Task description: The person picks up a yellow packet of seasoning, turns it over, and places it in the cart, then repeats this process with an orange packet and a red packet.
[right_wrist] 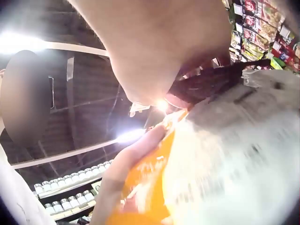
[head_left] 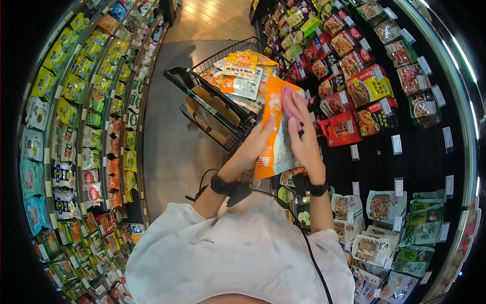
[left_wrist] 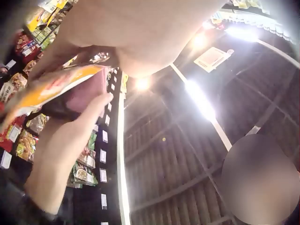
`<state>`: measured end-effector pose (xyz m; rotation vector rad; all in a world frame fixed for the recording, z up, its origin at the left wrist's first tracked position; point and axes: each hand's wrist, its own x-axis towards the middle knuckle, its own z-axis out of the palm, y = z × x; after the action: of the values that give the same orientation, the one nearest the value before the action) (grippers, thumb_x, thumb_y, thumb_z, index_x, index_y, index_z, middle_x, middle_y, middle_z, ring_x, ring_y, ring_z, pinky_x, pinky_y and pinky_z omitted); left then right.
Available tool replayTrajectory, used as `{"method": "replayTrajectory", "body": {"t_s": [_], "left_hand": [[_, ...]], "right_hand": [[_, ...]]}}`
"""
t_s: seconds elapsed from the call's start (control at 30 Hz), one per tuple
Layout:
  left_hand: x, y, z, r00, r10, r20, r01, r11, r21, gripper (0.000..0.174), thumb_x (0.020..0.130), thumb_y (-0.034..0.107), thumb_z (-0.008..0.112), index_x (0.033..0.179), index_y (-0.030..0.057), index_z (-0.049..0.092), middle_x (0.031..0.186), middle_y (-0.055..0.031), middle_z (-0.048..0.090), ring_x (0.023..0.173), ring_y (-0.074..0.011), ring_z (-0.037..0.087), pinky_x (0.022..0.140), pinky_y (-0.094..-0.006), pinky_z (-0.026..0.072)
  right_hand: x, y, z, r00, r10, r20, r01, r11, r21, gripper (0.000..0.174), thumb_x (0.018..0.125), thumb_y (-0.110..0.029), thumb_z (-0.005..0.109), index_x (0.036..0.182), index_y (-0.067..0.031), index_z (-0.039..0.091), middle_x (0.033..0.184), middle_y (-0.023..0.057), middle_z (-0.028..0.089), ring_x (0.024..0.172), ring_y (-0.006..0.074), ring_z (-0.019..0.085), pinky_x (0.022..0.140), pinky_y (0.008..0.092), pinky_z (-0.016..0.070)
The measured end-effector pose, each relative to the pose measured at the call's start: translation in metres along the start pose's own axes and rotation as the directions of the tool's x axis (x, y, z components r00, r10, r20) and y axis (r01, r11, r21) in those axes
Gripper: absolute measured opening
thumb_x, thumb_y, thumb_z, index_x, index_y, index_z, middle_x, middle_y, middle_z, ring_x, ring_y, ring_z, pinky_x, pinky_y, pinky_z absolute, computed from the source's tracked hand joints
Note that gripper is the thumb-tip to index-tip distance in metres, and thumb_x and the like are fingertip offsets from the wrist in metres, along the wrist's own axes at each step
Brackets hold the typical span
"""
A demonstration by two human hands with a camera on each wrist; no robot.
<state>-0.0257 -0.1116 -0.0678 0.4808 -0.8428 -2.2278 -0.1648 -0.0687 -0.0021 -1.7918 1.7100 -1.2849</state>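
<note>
Upright in front of the chest is an orange-and-white food packet [head_left: 274, 147]. My left hand [head_left: 257, 142] grips it by its left edge, thumb on the near face. A folded pink cloth [head_left: 289, 101] lies against the packet's upper right part, held by my right hand [head_left: 306, 144], whose fingers reach over it. From the left wrist, the packet [left_wrist: 56, 89] shows edge-on with the cloth [left_wrist: 89, 96] behind it. The right wrist view shows the packet's pale printed back [right_wrist: 225, 159] close up and my left hand [right_wrist: 131, 157] at its orange side.
A black shopping cart [head_left: 185, 83] stands ahead, holding several orange and white packets [head_left: 240, 71] and a cardboard piece [head_left: 210, 104]. Shelves of bagged goods [head_left: 96, 106] line the left; a dark rack with hanging packs [head_left: 349, 88] lines the right. A black cable [head_left: 311, 248] runs down the shirt.
</note>
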Motion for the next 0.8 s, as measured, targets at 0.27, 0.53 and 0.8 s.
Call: {"method": "replayTrajectory", "body": {"t_s": [0.27, 0.53, 0.8], "left_hand": [[0.005, 0.021, -0.037, 0.937, 0.163, -0.309, -0.265, 0.908, -0.324, 0.058, 0.107, 0.049, 0.034, 0.138, 0.0019, 0.045, 0.128, -0.0139, 0.062, 0.110, -0.0240, 0.065, 0.094, -0.0380, 0.0543], [0.010, 0.024, -0.030, 0.938, 0.008, -0.346, -0.065, 0.986, -0.153, 0.053, 0.106, 0.043, 0.045, 0.140, 0.0020, 0.047, 0.133, -0.0086, 0.060, 0.114, -0.0186, 0.063, 0.097, -0.0338, 0.0514], [0.062, 0.033, -0.039, 0.918, 0.203, -0.341, -0.106, 0.954, 0.282, 0.059, 0.106, 0.035, 0.049, 0.152, 0.0032, 0.031, 0.147, -0.0119, 0.048, 0.131, -0.0188, 0.050, 0.107, -0.0325, 0.0408]], "right_hand": [[-0.043, 0.004, 0.037, 0.888, -0.110, 0.446, 0.189, 0.973, -0.136, 0.051, 0.099, -0.024, 0.053, 0.149, -0.0148, 0.046, 0.156, 0.0159, 0.038, 0.146, 0.0394, 0.031, 0.120, 0.0461, 0.0234], [-0.013, 0.111, 0.002, 0.780, 0.487, 0.393, -0.536, 0.195, 0.821, 0.051, 0.101, -0.034, 0.056, 0.136, 0.0026, 0.053, 0.127, 0.0127, 0.065, 0.114, 0.0212, 0.064, 0.099, 0.0348, 0.0499], [0.022, 0.184, 0.051, 0.540, 0.441, 0.717, -0.832, 0.149, 0.534, 0.037, 0.093, -0.022, 0.071, 0.124, -0.0035, 0.063, 0.110, 0.0043, 0.071, 0.093, 0.0133, 0.069, 0.082, 0.0302, 0.0558]]}}
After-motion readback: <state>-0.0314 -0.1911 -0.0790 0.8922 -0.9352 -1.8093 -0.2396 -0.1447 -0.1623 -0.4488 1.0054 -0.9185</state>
